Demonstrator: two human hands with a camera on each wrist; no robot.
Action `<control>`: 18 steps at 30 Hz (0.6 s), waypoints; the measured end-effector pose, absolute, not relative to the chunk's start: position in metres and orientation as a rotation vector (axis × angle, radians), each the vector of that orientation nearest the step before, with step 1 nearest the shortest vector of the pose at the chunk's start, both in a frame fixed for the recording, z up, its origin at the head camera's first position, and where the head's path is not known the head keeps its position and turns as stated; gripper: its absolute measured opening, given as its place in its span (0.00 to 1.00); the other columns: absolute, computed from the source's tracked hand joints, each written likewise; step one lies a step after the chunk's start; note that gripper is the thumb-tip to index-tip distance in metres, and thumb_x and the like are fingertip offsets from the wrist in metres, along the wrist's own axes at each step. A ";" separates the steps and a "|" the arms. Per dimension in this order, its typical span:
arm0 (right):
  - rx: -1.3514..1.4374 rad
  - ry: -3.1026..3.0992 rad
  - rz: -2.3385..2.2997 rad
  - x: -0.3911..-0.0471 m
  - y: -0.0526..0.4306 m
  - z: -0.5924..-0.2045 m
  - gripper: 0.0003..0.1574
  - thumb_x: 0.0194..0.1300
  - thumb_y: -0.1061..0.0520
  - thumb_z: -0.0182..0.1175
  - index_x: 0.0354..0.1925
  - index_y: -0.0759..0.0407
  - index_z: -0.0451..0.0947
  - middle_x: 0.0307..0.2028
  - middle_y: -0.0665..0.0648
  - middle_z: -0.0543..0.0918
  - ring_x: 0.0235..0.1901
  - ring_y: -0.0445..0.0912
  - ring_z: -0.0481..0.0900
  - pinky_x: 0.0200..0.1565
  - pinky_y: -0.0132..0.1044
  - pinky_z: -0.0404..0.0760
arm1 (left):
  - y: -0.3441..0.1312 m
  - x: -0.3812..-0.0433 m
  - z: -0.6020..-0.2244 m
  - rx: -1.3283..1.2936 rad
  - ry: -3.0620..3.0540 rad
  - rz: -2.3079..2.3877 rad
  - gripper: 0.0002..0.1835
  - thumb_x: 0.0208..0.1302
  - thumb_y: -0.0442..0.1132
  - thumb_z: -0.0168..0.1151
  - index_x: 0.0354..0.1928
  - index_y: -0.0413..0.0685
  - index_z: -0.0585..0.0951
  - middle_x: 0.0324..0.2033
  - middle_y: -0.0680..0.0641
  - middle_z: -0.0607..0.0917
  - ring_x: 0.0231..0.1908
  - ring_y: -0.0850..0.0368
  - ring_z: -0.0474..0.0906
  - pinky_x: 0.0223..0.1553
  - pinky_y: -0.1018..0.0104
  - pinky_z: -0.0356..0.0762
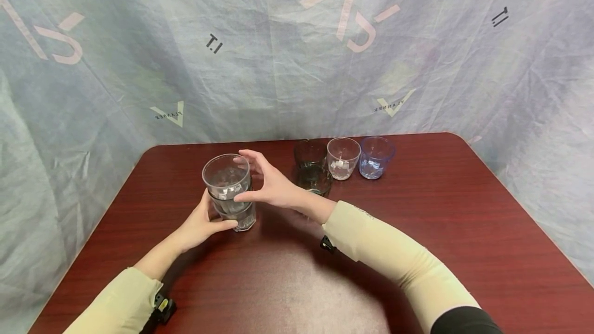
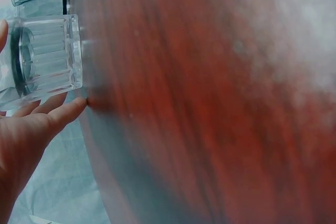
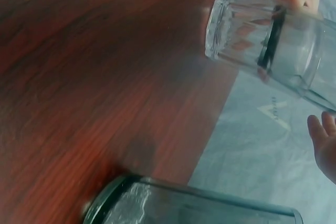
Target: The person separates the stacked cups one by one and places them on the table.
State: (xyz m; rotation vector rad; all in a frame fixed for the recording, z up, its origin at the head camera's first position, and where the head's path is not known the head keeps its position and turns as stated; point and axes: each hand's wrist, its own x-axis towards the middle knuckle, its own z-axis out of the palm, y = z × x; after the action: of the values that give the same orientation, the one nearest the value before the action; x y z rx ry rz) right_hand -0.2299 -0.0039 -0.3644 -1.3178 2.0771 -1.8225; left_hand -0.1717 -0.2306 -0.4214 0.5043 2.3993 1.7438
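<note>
I see a stack of see-through glasses (image 1: pixel 227 206) at about 10 o'clock from the middle of the table (image 1: pixel 287 272). They sit one inside another, with the wide mouth on top and a dark ring around the sides. The stack looks upright. I cannot tell if its bottom touches the wood.

The left hand (image 1: pixel 199 226) comes in from about 7 o'clock and grasps the low part of the stack. Its thumb lies across the front, and its other fingers go around the back.

The right hand (image 1: pixel 271 184) is at about 3 o'clock from the stack, up near the top glass. Its thumb and fingers are spread wide, bent like a big letter C. From the right wrist, I see a small gap between its fingertips and the glass, so they are not squeezing it. I cannot tell if its thumb touches the front.

At 12 o'clock on the table is a dark glass (image 1: pixel 310 153). Just nearer to me is a second dark glass (image 1: pixel 320 178), partly hidden by the right arm. A clear glass (image 1: pixel 343 161) stands at 1 o'clock, and a blue glass (image 1: pixel 375 159) is just beside it, between 1 and 2.

The table is shiny red-brown. Behind it hangs a gray cloth (image 1: pixel 278 81) with pink and black letters. Both arms wear cream sleeves (image 1: pixel 380 246).
</note>
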 end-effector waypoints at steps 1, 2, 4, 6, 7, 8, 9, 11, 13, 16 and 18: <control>-1.316 2.074 -1.826 -0.230 -0.005 -0.365 0.55 0.51 0.71 0.72 0.69 0.61 0.51 0.64 0.67 0.68 0.63 0.44 0.68 0.58 0.36 0.70 | -0.231 -0.172 -0.421 0.505 2.400 1.742 0.54 0.57 0.29 0.70 0.74 0.50 0.41 0.65 0.33 0.64 0.60 0.36 0.68 0.51 0.61 0.75; -1.308 2.067 -1.830 -0.229 -0.006 -0.365 0.55 0.51 0.71 0.72 0.69 0.61 0.51 0.65 0.66 0.68 0.63 0.44 0.67 0.58 0.36 0.71 | -0.231 -0.171 -0.421 0.505 2.400 1.740 0.54 0.57 0.29 0.70 0.74 0.50 0.41 0.65 0.33 0.64 0.60 0.36 0.68 0.51 0.60 0.75; -1.293 2.056 -1.835 -0.228 -0.008 -0.365 0.55 0.51 0.71 0.72 0.69 0.62 0.52 0.65 0.65 0.68 0.64 0.44 0.67 0.57 0.36 0.72 | -0.231 -0.172 -0.421 0.508 2.399 1.740 0.55 0.57 0.29 0.70 0.74 0.51 0.41 0.65 0.33 0.63 0.60 0.36 0.68 0.51 0.60 0.75; -1.278 2.046 -1.839 -0.228 -0.009 -0.366 0.55 0.51 0.72 0.72 0.69 0.63 0.52 0.64 0.64 0.69 0.63 0.43 0.67 0.55 0.35 0.73 | -0.231 -0.172 -0.421 0.516 2.386 1.751 0.55 0.57 0.29 0.70 0.74 0.51 0.41 0.66 0.33 0.63 0.60 0.37 0.68 0.51 0.61 0.75; -1.274 2.043 -1.840 -0.229 -0.010 -0.366 0.54 0.51 0.72 0.72 0.69 0.63 0.52 0.64 0.64 0.69 0.63 0.43 0.68 0.54 0.35 0.74 | -0.231 -0.172 -0.421 0.520 2.382 1.755 0.55 0.57 0.29 0.70 0.74 0.51 0.41 0.66 0.33 0.63 0.60 0.39 0.69 0.51 0.61 0.75; -1.268 2.035 -1.845 -0.229 -0.010 -0.366 0.54 0.51 0.72 0.71 0.69 0.63 0.52 0.64 0.64 0.69 0.62 0.43 0.68 0.53 0.35 0.74 | -0.231 -0.173 -0.421 0.523 2.375 1.762 0.55 0.57 0.29 0.70 0.74 0.52 0.41 0.65 0.34 0.63 0.60 0.41 0.70 0.51 0.63 0.75; -1.268 2.033 -1.846 -0.229 -0.011 -0.367 0.54 0.51 0.72 0.72 0.69 0.64 0.53 0.63 0.65 0.70 0.62 0.43 0.69 0.53 0.34 0.75 | -0.231 -0.173 -0.422 0.527 2.369 1.769 0.55 0.57 0.28 0.70 0.74 0.52 0.41 0.65 0.34 0.64 0.59 0.44 0.71 0.50 0.64 0.75; -1.274 2.030 -1.849 -0.229 -0.012 -0.367 0.53 0.51 0.72 0.72 0.68 0.65 0.53 0.63 0.66 0.70 0.60 0.43 0.70 0.52 0.34 0.75 | -0.231 -0.174 -0.422 0.538 2.354 1.785 0.54 0.56 0.27 0.70 0.74 0.51 0.43 0.65 0.34 0.64 0.58 0.51 0.73 0.50 0.66 0.75; -1.282 2.030 -1.851 -0.229 -0.014 -0.367 0.53 0.51 0.72 0.72 0.68 0.65 0.53 0.62 0.67 0.71 0.60 0.44 0.71 0.53 0.35 0.75 | -0.231 -0.174 -0.423 0.547 2.347 1.794 0.53 0.56 0.27 0.70 0.73 0.50 0.43 0.65 0.34 0.64 0.56 0.58 0.74 0.50 0.68 0.75; -1.281 2.037 -1.852 -0.228 -0.015 -0.368 0.52 0.51 0.72 0.72 0.67 0.64 0.54 0.61 0.67 0.71 0.59 0.44 0.71 0.53 0.36 0.75 | -0.231 -0.174 -0.423 0.557 2.340 1.804 0.53 0.56 0.26 0.70 0.73 0.49 0.44 0.65 0.33 0.64 0.54 0.64 0.74 0.50 0.68 0.75; -1.273 2.044 -1.853 -0.228 -0.016 -0.368 0.52 0.51 0.71 0.72 0.67 0.62 0.55 0.61 0.66 0.72 0.58 0.44 0.72 0.52 0.36 0.76 | -0.231 -0.174 -0.423 0.555 2.342 1.804 0.52 0.56 0.26 0.70 0.73 0.49 0.44 0.65 0.33 0.64 0.54 0.64 0.74 0.50 0.68 0.75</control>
State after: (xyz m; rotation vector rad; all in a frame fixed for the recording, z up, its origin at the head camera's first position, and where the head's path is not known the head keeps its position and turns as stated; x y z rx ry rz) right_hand -0.2277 -0.0156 -0.3678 -1.2733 2.0439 -1.8532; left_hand -0.1739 -0.2313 -0.4233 0.5549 2.3416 1.8036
